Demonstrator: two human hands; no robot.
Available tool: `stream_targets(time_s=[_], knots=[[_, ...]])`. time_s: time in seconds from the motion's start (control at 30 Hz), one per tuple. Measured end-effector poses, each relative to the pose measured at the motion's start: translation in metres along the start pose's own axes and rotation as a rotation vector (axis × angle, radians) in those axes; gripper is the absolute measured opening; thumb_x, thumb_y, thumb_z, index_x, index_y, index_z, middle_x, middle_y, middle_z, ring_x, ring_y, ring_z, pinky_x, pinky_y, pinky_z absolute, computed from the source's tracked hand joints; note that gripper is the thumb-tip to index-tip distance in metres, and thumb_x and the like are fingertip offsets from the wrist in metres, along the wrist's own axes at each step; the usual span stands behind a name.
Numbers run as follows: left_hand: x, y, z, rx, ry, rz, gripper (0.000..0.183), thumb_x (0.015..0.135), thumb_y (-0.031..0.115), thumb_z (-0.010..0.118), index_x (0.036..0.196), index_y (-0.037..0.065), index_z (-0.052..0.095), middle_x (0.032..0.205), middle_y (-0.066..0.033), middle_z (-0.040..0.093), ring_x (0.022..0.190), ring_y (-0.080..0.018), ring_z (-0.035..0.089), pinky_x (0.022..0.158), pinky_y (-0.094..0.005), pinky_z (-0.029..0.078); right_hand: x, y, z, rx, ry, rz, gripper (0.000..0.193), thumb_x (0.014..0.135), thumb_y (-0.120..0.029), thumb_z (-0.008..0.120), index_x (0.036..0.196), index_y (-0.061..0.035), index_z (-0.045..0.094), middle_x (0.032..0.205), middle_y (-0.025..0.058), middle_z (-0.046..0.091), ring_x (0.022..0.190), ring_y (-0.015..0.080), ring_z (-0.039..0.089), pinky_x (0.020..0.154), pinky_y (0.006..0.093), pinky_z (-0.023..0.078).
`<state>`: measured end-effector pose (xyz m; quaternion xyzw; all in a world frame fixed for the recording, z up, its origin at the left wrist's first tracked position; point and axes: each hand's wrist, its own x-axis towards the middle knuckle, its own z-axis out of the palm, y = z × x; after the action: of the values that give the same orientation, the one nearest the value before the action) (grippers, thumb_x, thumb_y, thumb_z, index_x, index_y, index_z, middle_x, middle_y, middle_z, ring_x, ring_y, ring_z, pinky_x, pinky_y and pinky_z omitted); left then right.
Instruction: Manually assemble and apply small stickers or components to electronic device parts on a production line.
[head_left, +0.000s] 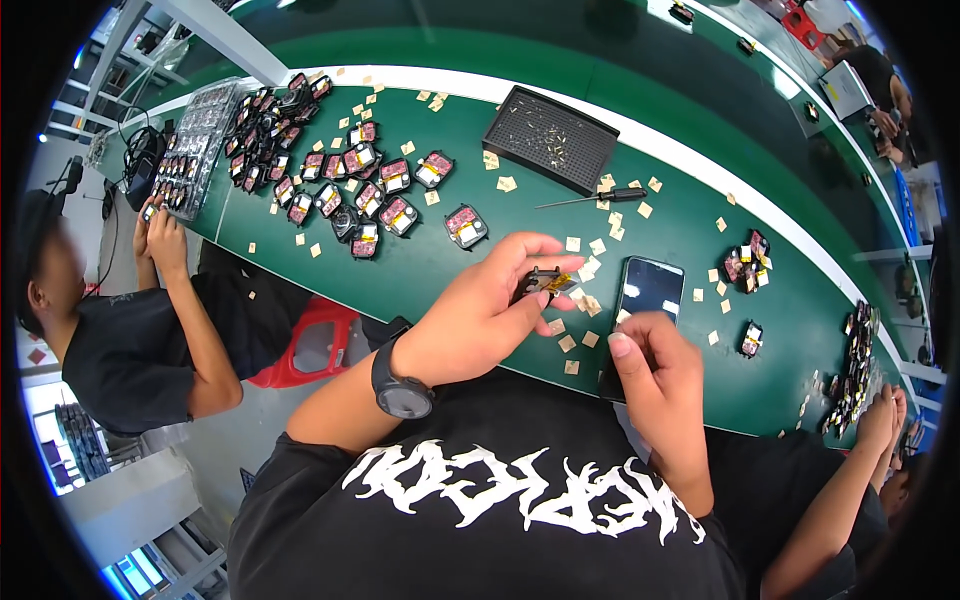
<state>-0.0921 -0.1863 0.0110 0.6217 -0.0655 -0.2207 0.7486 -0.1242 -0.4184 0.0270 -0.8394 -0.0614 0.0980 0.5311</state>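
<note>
My left hand (492, 308) is closed around a small black electronic casing (541, 284), tilted on edge, with a yellow strip showing inside it. My right hand (655, 375) is just in front of a dark smartphone (651, 286) lying on the bench. Its fingers are curled in toward the thumb. A tiny pale piece shows by the fingertips, and I cannot make out whether it is gripped. Small cream paper squares (588, 268) lie scattered between my hands. To the left of my left hand rests an open casing (465, 227) with a red board and white block.
A black tray (550, 139) holding small metal bits stands beyond my hands, near a screwdriver (592, 198). Many casings are heaped at left (270, 135); a few sit at right (748, 262). A co-worker (130, 310) works at left, another person's hands (880, 415) at right.
</note>
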Motion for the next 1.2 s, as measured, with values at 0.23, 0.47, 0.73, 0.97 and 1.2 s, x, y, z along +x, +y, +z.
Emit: stream_targets(time_s=[0.23,0.47,0.73,0.97,1.2], knots=[[-0.002,0.010,0.006,0.358,-0.044,0.071,0.043,0.098,-0.008,0.047,0.141,-0.004,0.048,0.133,-0.0164,0.059,0.100,-0.0163,0.068,0.076,-0.0267,0.057,0.015,-0.019,-0.005,0.061,0.112,-0.219,0.007,0.094,0.002,0.066,0.100,0.0002,0.067,0.091,0.0112,0.068,0.074,0.0192,0.066,0.065,0.0308,0.052],[-0.006,0.020,0.012,0.431,0.004,0.085,0.055,0.092,-0.008,0.051,0.146,0.001,0.049,0.105,-0.0123,0.069,0.079,-0.0125,0.067,0.072,-0.0262,0.055,0.019,-0.020,-0.003,-0.153,0.041,-0.338,0.019,0.089,0.005,0.069,0.107,-0.0014,0.069,0.088,0.0118,0.069,0.074,0.0270,0.068,0.064,0.0337,0.054],[-0.002,0.010,0.017,0.675,0.046,0.305,0.052,0.090,-0.007,0.057,0.141,0.001,0.055,0.101,-0.0148,0.071,0.082,-0.0233,0.069,0.077,-0.0328,0.054,0.009,-0.012,0.013,0.004,0.105,-0.049,0.011,0.090,0.002,0.070,0.100,0.0014,0.065,0.085,0.0108,0.069,0.069,0.0178,0.068,0.062,0.0292,0.053],[-0.001,0.008,0.021,0.710,0.079,0.391,0.048,0.090,-0.004,0.060,0.137,0.001,0.059,0.103,-0.0165,0.071,0.086,-0.0295,0.069,0.080,-0.0349,0.053,0.006,-0.009,0.015,0.291,0.043,0.156,0.014,0.094,-0.001,0.069,0.094,0.0005,0.055,0.082,0.0061,0.068,0.070,0.0082,0.067,0.061,0.0235,0.054],[-0.005,0.000,0.021,0.565,0.102,0.333,0.045,0.090,-0.003,0.063,0.135,0.000,0.061,0.097,-0.0153,0.072,0.080,-0.0232,0.069,0.074,-0.0325,0.052,0.001,-0.006,0.026,0.483,0.052,0.256,0.022,0.095,-0.001,0.068,0.089,-0.0029,0.047,0.078,0.0043,0.063,0.069,0.0082,0.068,0.057,0.0220,0.053]])
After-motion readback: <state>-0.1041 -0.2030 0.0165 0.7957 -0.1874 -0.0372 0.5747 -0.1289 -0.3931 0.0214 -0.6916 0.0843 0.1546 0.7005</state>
